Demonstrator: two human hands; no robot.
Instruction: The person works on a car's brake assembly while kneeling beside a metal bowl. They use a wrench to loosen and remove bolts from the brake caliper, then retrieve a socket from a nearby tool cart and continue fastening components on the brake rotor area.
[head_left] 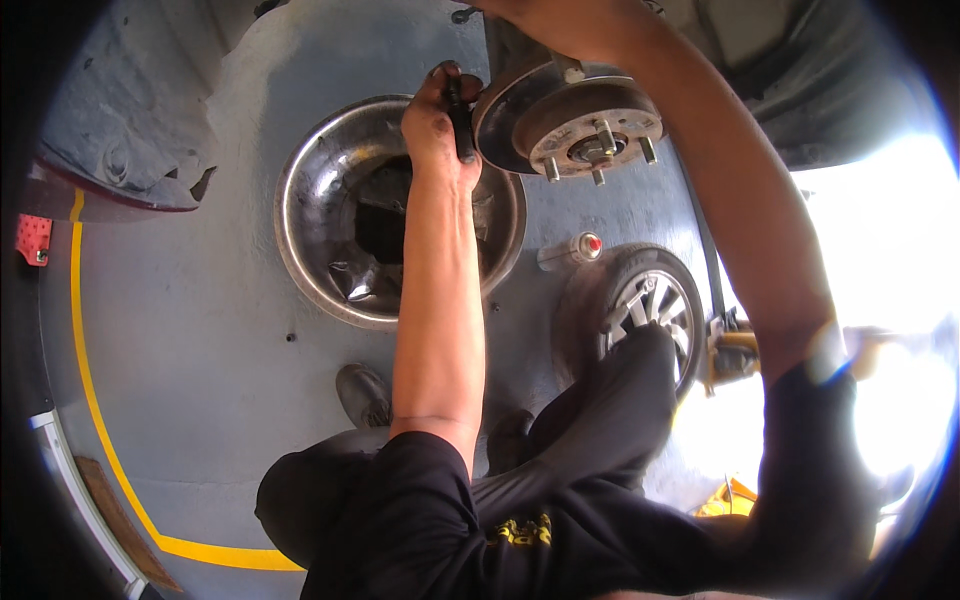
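My left hand (436, 130) is closed around a black cylindrical tool (459, 118), just left of a bare brake disc (500, 125). I cannot make out the tool's exact kind. The disc's rusty hub (575, 140) carries several wheel studs pointing toward me. Over the top of the hub reaches my right arm; the part of my right hand (545, 22) that shows is at the upper edge, with its fingers out of sight. Below my left forearm, a round metal basin (300, 250) with dark liquid or residue inside rests on the floor.
A wheel with its tyre (690, 290) stands by my right knee, with a red-topped spray can (587, 246) near it. Dark car bodywork (130, 110) hangs at upper left, and the wheel arch (830, 80) at upper right. A yellow line (90, 380) runs along the grey floor.
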